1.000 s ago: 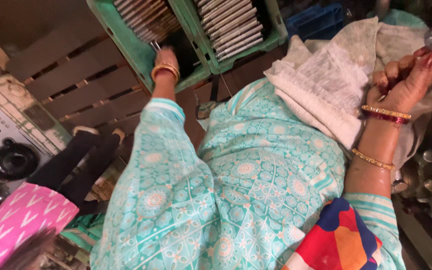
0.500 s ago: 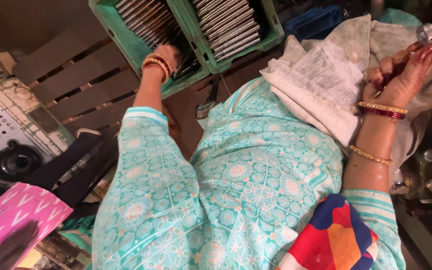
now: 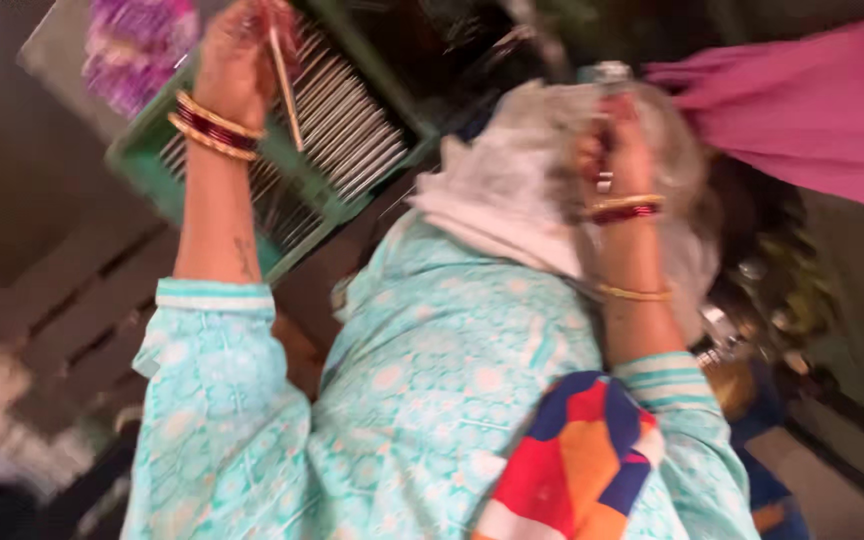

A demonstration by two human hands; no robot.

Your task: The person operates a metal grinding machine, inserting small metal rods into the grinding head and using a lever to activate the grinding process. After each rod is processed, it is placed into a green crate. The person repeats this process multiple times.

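Nearest, a turquoise patterned tunic [image 3: 432, 400] fills the lower part of the view, with a cloth of red, orange and blue patches [image 3: 572, 460] lying over it at the lower right; both sleeves end in striped cuffs, and both forearms reach away from the body; the picture is blurred by motion. Further out, the right hand [image 3: 617, 150], with gold and red bangles at the wrist, is closed on a bunched white cloth [image 3: 512, 190] that rests against the tunic's upper edge; a small shiny piece shows just above the fingers, too blurred to name; a pink cloth [image 3: 802, 110] hangs just beyond on the right. Further still on the other side, the left hand [image 3: 237, 55], also bangled, is pinched shut on a thin metal rod [image 3: 284, 85] that slants down from the fingers; the rod hangs over a green crate [image 3: 282, 170] packed with rows of like rods; a purple blur [image 3: 137, 45] lies beside the crate at the top left.
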